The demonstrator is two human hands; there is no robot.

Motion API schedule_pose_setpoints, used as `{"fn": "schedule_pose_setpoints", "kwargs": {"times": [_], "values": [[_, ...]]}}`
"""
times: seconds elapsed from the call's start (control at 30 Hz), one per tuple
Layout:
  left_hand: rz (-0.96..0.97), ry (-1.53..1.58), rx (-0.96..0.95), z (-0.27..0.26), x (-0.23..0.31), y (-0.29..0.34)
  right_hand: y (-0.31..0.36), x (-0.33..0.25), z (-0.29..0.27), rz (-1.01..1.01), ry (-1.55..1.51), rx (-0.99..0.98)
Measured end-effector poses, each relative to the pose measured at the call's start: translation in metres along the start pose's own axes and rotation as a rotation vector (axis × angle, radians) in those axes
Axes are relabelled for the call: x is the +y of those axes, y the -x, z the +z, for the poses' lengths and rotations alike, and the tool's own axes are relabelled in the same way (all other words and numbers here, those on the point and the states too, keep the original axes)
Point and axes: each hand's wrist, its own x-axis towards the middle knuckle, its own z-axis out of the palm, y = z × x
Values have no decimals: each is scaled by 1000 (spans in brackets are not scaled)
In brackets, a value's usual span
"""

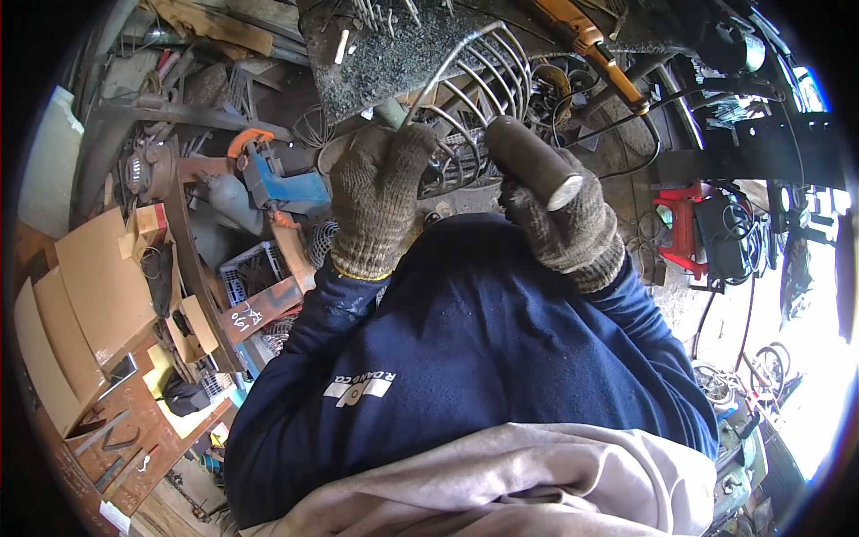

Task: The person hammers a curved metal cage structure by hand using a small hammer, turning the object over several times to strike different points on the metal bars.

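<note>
Closed around one end of the bent bar, as far as the knitted fabric lets me judge, the left hand [380, 197] in a grey-brown knit glove steadies a basket-like cage of bare, curved metal rods [488, 80]. The matching gloved right hand [564, 219] holds a thick, dark cylinder with a bright, round end face [528, 161]; whether it has a handle is hidden.

Nearest is a pale, bunched cloth [501, 483], then a navy long-sleeved top [483, 340]. White lettering and an emblem show on its chest, inverted but clear enough to read.

Beyond the knees, the cage stands just past and between the gloves, with the cylinder close to its right side. Judged by its form, much of the shaping looks done: several bowed ribs run side by side within an outer bar. Whether every joint is fixed, or which rods still need work, I cannot tell.

Behind the cage is a dark steel work surface strewn with gritty debris [389, 76], bearing a short white stick [342, 46]. An elongated orange power tool [586, 40] lies to its right.

Off to the left are a blue-and-orange metal machine [291, 190], a rust-brown steel beam with white handwritten marks [255, 318] and an opened brown cardboard box [107, 286]. Fainter writing marks the brown metal surface [134, 465] below the box. A red plastic stool [682, 233] stands farther right.
</note>
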Motion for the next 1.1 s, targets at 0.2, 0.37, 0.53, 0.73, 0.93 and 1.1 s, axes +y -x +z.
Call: {"fn": "schedule_pose_setpoints", "kwargs": {"times": [0.2, 0.37, 0.53, 0.73, 0.93, 1.1], "values": [[617, -396, 65, -3, -2, 12, -4, -6, 12, 44, 78, -41], [756, -463, 166, -7, -10, 7, -12, -15, 14, 50, 179, -80], [769, -492, 237, -3, -27, 8, -1, -58, -4, 26, -22, 9], [713, -746, 205, -17, -5, 5, -10, -27, 7, 58, 302, -194], [340, -349, 33, -19, 1, 4, -7, -18, 3, -3, 118, -73], [371, -318, 28, -17, -5, -1, -9, -54, 1, -55, -12, 31]]}}
